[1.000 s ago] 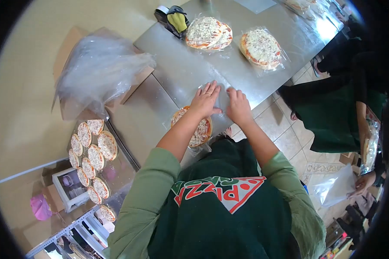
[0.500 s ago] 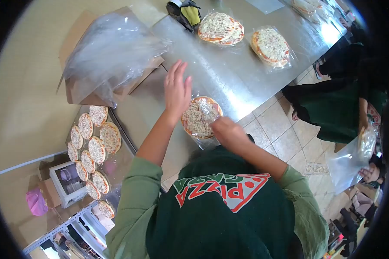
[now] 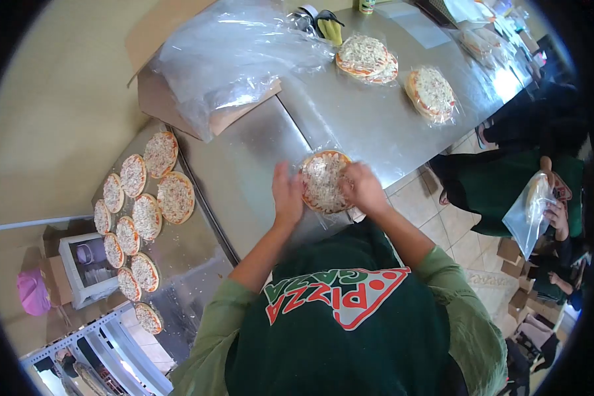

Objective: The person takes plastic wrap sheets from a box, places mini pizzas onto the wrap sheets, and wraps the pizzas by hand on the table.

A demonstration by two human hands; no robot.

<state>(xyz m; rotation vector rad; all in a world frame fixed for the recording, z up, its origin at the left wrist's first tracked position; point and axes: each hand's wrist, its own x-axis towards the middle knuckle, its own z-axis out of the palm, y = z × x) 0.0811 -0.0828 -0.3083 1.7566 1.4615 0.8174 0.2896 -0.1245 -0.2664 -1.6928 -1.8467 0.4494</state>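
Note:
A cheese-topped pizza (image 3: 325, 177) lies in a clear plastic bag on the metal table, close in front of my apron. At its left edge is my left hand (image 3: 288, 197), with fingers stretched out and somewhat blurred. Over the right edge of the pizza is my right hand (image 3: 365, 189). Its fingers are bent and smeared by motion, so whether they grip the bag is unclear. The bag's film shows around the pizza's top and bottom edges.
Several unwrapped pizzas (image 3: 146, 216) lie on a metal surface at the left. A cardboard box (image 3: 168, 109) holds clear plastic bags (image 3: 234, 56). Bagged pizzas (image 3: 364, 56) and another bagged stack (image 3: 431, 94) sit farther back. At the right, a person holds a bagged item (image 3: 538, 191).
My left hand has come down from above the pizza to its left edge. My right hand has moved up along the right edge. The whole view has shifted slightly.

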